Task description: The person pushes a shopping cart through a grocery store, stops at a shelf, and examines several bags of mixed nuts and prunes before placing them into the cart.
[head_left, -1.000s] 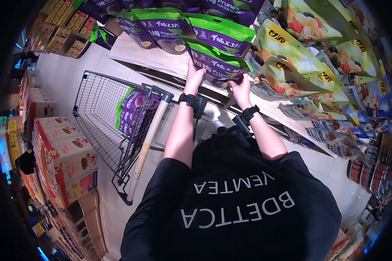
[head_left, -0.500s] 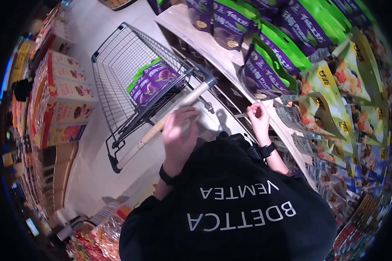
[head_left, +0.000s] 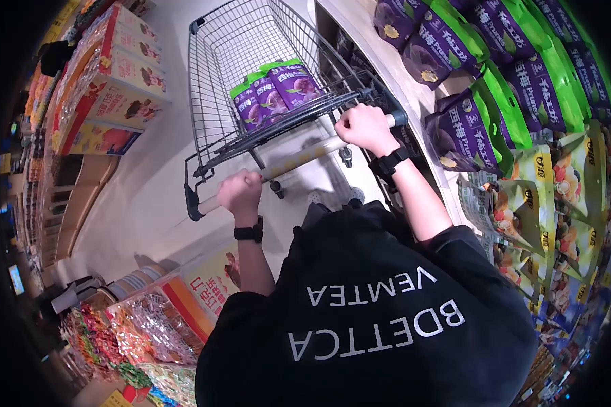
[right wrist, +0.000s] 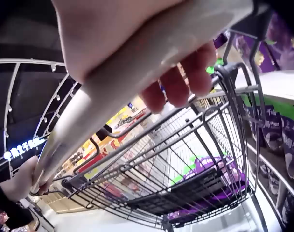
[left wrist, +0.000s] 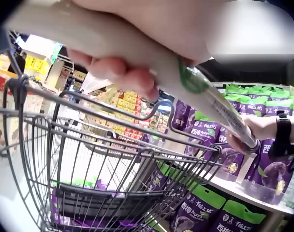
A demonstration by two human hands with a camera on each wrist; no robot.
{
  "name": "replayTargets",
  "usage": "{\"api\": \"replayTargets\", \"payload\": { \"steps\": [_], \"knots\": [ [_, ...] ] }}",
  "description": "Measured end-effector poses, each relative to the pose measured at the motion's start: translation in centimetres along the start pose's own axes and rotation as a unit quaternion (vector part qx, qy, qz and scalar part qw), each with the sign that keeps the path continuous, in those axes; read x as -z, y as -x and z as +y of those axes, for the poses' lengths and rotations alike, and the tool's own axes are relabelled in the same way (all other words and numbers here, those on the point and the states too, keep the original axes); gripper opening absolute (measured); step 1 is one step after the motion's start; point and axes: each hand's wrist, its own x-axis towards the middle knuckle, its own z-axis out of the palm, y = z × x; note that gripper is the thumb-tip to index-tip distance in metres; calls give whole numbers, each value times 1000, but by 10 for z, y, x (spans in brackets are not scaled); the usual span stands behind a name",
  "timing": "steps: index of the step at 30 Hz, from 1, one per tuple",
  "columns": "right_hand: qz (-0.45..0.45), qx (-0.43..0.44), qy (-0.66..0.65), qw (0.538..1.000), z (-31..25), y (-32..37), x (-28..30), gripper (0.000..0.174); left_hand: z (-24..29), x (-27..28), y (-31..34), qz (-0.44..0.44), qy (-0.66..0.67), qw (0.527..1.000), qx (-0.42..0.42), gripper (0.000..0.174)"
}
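Observation:
Both hands grip the pale handle (head_left: 299,158) of a wire shopping cart (head_left: 214,44). My left hand (head_left: 241,193) holds it near its left end, my right hand (head_left: 368,127) near the right end. In the left wrist view the left fingertips (left wrist: 108,67) curl under the bar. The right fingertips (right wrist: 173,87) wrap beneath it in the right wrist view. Several purple and green prune bags (head_left: 273,96) stand together in the cart, at the end close to the handle.
On the right, a shelf carries more prune bags (head_left: 461,132) and yellow fruit-printed bags (head_left: 516,203). Stacked boxes (head_left: 119,95) stand to the left of the cart. Wrapped candy (head_left: 153,322) is displayed at lower left. Pale floor (head_left: 142,190) lies between cart and boxes.
A second ago both hands held a prune bag at the shelf. They let go, came back toward the body, and now grip the cart handle. The view has turned toward the cart.

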Motion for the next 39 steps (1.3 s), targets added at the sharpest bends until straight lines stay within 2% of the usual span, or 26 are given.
{"api": "replayTargets", "payload": {
  "steps": [1,4,17,25,39],
  "knots": [
    [-11,-16,2,1000,0,0,0,26,-4,-4,1,-8,5,1000,-8,18],
    [-9,-26,17,999,0,1,0,28,-6,-12,3,83,-40,995,-46,21],
    [-6,-15,19,1000,3,0,4,26,-10,-17,2,69,-70,994,-52,22],
    [-14,-10,14,1000,4,2,6,25,-5,-12,1,46,-69,996,-20,19],
    [-14,-14,-2,1000,3,3,7,25,-5,-13,3,55,-74,996,-11,17]
  ]
}}
